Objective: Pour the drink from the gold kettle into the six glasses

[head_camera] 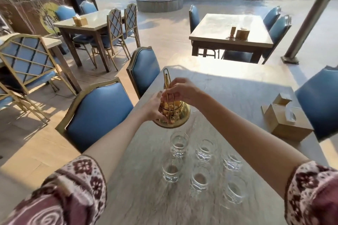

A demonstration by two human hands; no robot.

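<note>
The gold kettle (pixel 178 115) hangs in the air above the pale stone table (pixel 237 87), just beyond the far glasses. My right hand (pixel 182 90) grips its tall wire handle from the right. My left hand (pixel 155 107) is pressed against the kettle's left side and lid. Several clear glasses stand in two rows near me: the far-left glass (pixel 179 144) sits directly below the kettle, a middle one (pixel 204 150) beside it, and a near-left one (pixel 171 171) in front. The spout is hidden from me and no liquid stream shows.
A wooden tissue box (pixel 285 120) sits at the table's right side. Blue padded chairs (pixel 98 113) line the left edge, and another chair (pixel 320 102) stands on the right. Other tables and chairs fill the patio beyond.
</note>
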